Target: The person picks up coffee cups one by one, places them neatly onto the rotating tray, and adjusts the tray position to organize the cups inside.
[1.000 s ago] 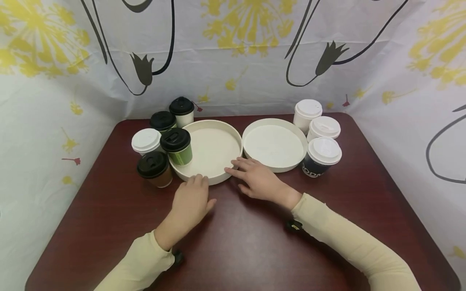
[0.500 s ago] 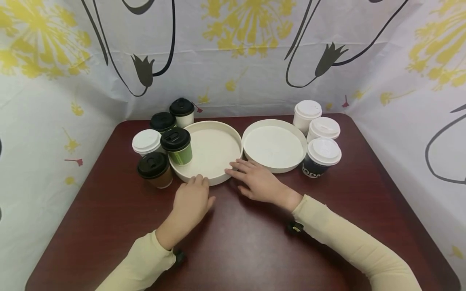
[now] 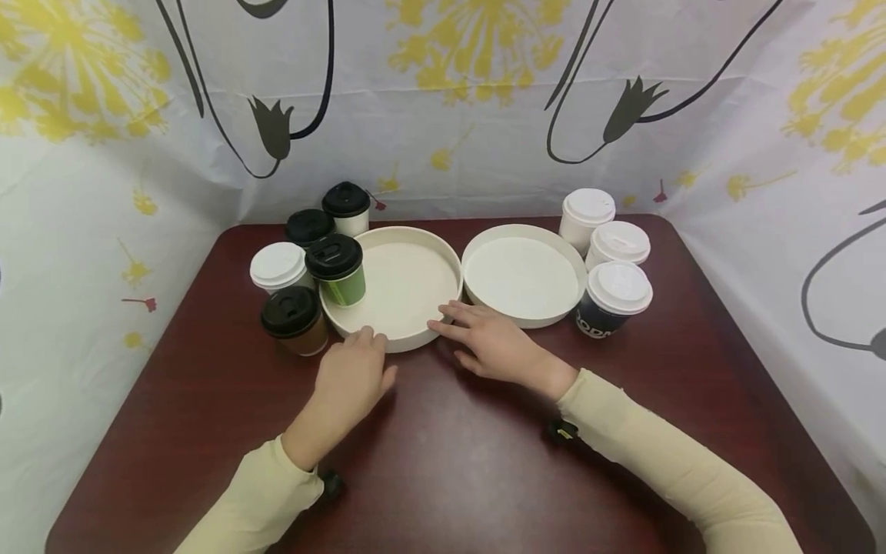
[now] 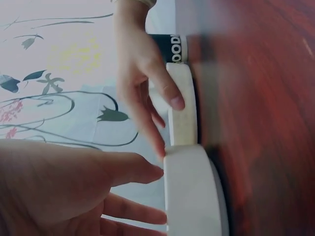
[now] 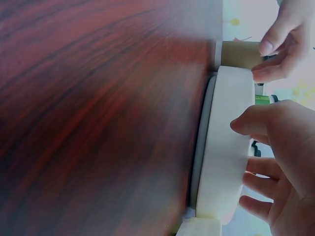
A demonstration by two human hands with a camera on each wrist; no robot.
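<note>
My left hand reaches to the front rim of the cream round tray, its fingertips at the edge. At the same tray's right front rim, the fingers of my right hand rest on the edge. Neither hand curls round anything; in the right wrist view the right thumb and fingers lie spread along the tray wall. A green paper cup with a black lid stands upright on this tray, at its left side. A whiter round tray sits directly to the right, beyond my right hand.
Left of the cream tray stand a brown cup, a white-lidded cup and two black-lidded cups. Several white-lidded cups line the whiter tray's right side. A patterned cloth hangs behind the dark red table.
My left hand has shifted a little left along the rim. The green cup appears slightly farther back or higher. My right hand stays in place.
</note>
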